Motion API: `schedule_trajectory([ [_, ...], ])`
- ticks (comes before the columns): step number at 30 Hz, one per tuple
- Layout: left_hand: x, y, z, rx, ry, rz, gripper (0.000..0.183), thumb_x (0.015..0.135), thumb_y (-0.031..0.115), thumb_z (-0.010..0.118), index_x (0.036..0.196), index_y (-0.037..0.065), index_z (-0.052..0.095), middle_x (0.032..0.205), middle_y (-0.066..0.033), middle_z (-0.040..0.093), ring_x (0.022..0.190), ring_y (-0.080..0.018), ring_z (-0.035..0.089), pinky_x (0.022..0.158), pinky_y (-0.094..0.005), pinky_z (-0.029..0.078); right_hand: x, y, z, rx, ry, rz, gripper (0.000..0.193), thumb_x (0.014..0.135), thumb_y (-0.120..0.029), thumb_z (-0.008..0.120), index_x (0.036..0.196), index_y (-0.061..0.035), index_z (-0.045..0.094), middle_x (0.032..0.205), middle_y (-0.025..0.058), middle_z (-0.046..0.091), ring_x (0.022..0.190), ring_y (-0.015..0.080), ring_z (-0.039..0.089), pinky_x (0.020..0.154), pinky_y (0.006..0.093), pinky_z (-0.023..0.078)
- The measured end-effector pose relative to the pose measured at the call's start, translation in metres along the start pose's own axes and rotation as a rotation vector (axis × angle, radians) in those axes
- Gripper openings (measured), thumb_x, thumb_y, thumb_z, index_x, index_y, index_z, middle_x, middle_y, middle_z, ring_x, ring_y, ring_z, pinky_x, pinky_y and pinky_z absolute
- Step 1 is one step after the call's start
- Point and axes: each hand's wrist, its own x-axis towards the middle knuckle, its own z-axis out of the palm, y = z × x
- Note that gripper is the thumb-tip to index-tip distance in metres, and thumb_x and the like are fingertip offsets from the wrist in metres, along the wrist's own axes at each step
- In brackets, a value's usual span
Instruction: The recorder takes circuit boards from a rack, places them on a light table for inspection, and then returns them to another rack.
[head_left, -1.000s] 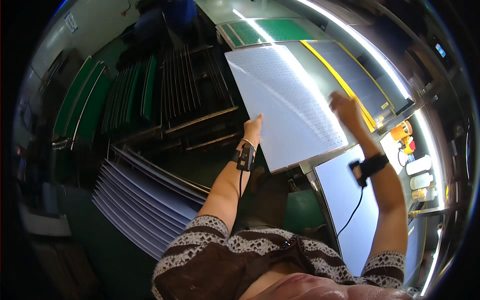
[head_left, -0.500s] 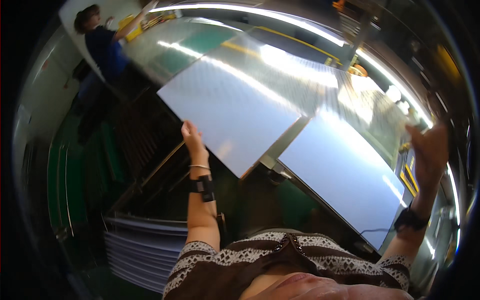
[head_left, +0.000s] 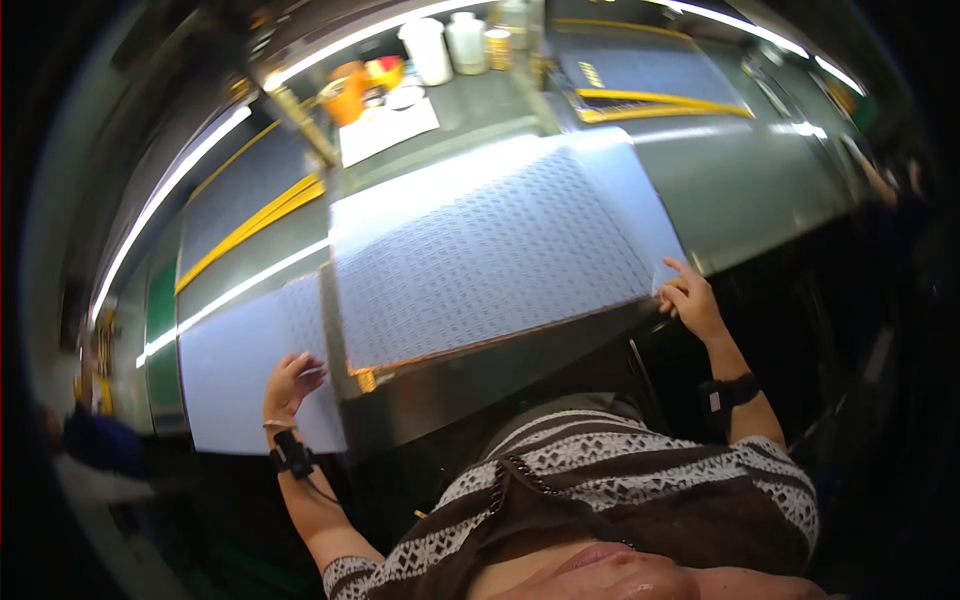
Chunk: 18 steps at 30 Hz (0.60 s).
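Note:
A large white sheet covered with small rows of dark pattern (head_left: 490, 250) lies in the middle of the bench, a plain strip along its right side. My right hand (head_left: 688, 298) is at its near right corner, index finger stretched out and the others bent; the fingertips touch or nearly touch the edge. On the left lies another pale sheet (head_left: 235, 375), mostly plain with faint marks at its upper right. Over its right part hovers my left hand (head_left: 293, 385), fingers loosely bent and apart, holding nothing that I can see. Black bands circle both my wrists.
Yellow-edged frames (head_left: 250, 230) stand at the back left, and another yellow-edged frame (head_left: 660, 105) at the back right. Behind the middle sheet are orange containers (head_left: 343, 98), a white tub (head_left: 427, 52) and a white paper (head_left: 390, 133). A person in blue (head_left: 100, 445) is at the far left.
The view has swung round, so the patterned sheet now lies ahead. My right hand has come down from its raised place to the sheet's corner; my left has left a sheet's edge.

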Motion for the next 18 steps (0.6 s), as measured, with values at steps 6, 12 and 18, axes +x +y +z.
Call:
schedule_trajectory([
  [6, 0.068, 0.045, 0.026, 0.109, 0.086, 0.251, 0.018, 0.087, 0.023, 0.056, 0.095, 0.007, 0.056, 0.085, -0.0061, 0.062, 0.072, -0.0153, 0.06, 0.062, -0.0242, 0.048, -0.013, 0.025, -0.024, 0.159, 0.041, 0.15, 0.008, 0.081, -0.004, 0.058, 0.082, 0.0039, 0.058, 0.068, 0.0086, 0.061, 0.057, 0.0109, 0.059, 0.052, 0.02, 0.047],
  [12, 0.089, 0.114, 0.097, 0.269, 0.079, 0.609, 0.02, 0.088, 0.027, 0.057, 0.094, 0.009, 0.06, 0.085, -0.0038, 0.065, 0.071, -0.012, 0.062, 0.06, -0.0201, 0.047, 0.004, 0.027, -0.033, -0.283, 0.347, 0.04, 0.011, 0.077, -0.007, 0.062, 0.075, 0.0021, 0.057, 0.067, 0.0101, 0.06, 0.056, 0.0144, 0.055, 0.054, 0.0263, 0.044],
  [18, 0.08, 0.129, 0.101, 0.342, 0.155, 0.604, 0.017, 0.088, 0.026, 0.056, 0.093, 0.01, 0.061, 0.085, -0.0042, 0.065, 0.072, -0.0119, 0.062, 0.06, -0.019, 0.045, -0.011, 0.015, -0.017, -0.336, 0.373, -0.078, 0.012, 0.076, -0.005, 0.064, 0.073, 0.0007, 0.054, 0.072, 0.0071, 0.049, 0.061, 0.0157, 0.048, 0.058, 0.0264, 0.041],
])
